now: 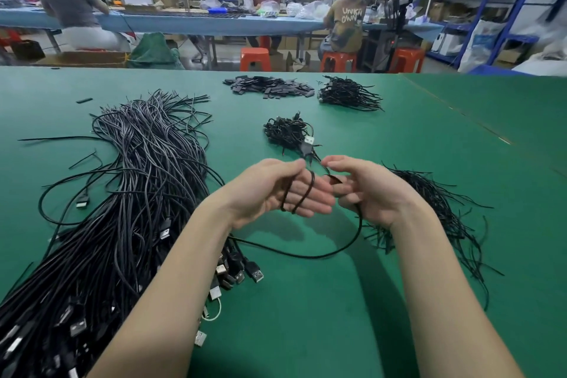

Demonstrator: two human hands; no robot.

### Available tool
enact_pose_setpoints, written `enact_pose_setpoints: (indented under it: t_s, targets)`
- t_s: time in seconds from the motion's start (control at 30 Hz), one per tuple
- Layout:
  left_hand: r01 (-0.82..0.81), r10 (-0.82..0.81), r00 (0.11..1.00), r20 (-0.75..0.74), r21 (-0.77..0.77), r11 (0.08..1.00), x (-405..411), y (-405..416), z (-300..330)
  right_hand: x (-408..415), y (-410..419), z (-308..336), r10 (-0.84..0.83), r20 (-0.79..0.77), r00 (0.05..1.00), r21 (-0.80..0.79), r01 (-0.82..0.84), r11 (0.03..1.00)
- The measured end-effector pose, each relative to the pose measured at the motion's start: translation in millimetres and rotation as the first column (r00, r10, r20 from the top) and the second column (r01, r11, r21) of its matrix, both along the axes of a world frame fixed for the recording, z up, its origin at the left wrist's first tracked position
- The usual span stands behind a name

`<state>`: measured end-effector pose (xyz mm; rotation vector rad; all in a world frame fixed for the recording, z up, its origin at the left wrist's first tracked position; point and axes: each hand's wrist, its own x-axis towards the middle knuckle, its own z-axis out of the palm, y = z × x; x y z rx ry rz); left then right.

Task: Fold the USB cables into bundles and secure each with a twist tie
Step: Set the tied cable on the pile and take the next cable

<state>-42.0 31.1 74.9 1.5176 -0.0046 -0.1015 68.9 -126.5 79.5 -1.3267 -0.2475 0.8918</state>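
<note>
My left hand (276, 190) holds a black USB cable (306, 256) looped across its palm and fingers, with the plug end (307, 144) sticking up between both hands. My right hand (365, 190) grips the same cable beside it, and the slack hangs down in a curve to the green table (337, 316). A big pile of loose USB cables (132, 193) lies to the left, its plugs near my left forearm. Black twist ties (435, 209) are heaped under and right of my right hand. A small heap of tied bundles (287, 130) lies just beyond my hands.
Farther back sit a pile of flat black pieces (270, 87) and another heap of short black cables (346, 93). Beyond the table's far edge people sit on orange stools (254, 58) at a blue bench. Blue shelving (491, 3) stands at the right.
</note>
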Motion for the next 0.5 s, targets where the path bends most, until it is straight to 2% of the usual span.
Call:
enact_pose_setpoints:
  t_s: [0.1,0.23,0.3,0.33,0.4,0.5]
  targets:
    - [-0.066,0.071,0.997,-0.037,0.118,0.991,4,-7,-3,-13,9,16,0.048,0.218,0.975,-0.138,-0.018,0.990]
    - [-0.238,0.227,0.970,0.086,0.151,0.959,5,-7,-2,-30,18,32,0.130,0.495,0.859,-0.285,0.019,0.958]
    - [-0.340,0.318,0.938,0.137,0.182,0.923,6,-6,-3,-39,19,35,0.173,0.555,0.813,-0.291,-0.005,0.957]
    - [-0.400,0.374,0.914,0.159,0.186,0.897,6,-5,-3,-42,19,36,0.206,0.535,0.819,-0.260,-0.072,0.963]
    - [-0.482,0.469,0.870,0.152,0.063,0.874,9,-2,-5,-46,16,35,0.365,0.421,0.831,-0.180,-0.317,0.931]
    - [-0.406,0.460,0.885,0.076,-0.362,0.840,10,8,-1,-43,8,18,0.665,0.237,0.708,-0.121,-0.658,0.743]
